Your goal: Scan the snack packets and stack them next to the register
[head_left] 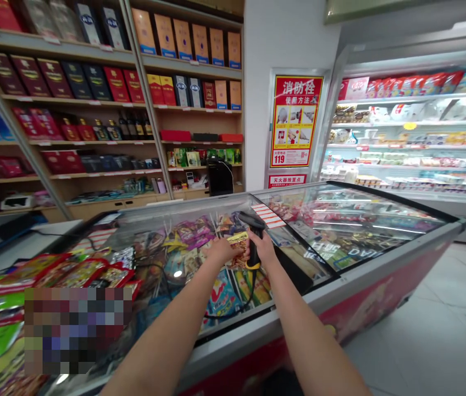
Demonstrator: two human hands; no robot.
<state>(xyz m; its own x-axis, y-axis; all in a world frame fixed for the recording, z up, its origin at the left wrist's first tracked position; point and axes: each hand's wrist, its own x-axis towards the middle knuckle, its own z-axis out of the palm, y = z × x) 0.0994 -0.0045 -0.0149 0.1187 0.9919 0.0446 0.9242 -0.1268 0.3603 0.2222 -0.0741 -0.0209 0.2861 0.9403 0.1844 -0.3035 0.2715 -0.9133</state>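
Note:
Over the glass top of a chest freezer (253, 324), my left hand (220, 251) is closed on the edge of a small snack packet (239, 240) with a yellow top and a brown, reddish front. Right beside it, my right hand (263, 247) grips the handle of a black barcode scanner (253, 221) with a yellow trim at its base. The scanner's head leans over the packet, and its black cable (253, 286) trails down across the glass. Whether the packet and scanner touch cannot be made out. Colourful frozen goods (194, 234) show through the glass below.
Several bright snack packets (80, 272) are heaped on the freezer's left end, partly behind a pixelated patch. Boxed bottles fill the wall shelves (93, 102). A lit chiller cabinet (414, 126) stands at the back right, with tiled floor (443, 308) before it.

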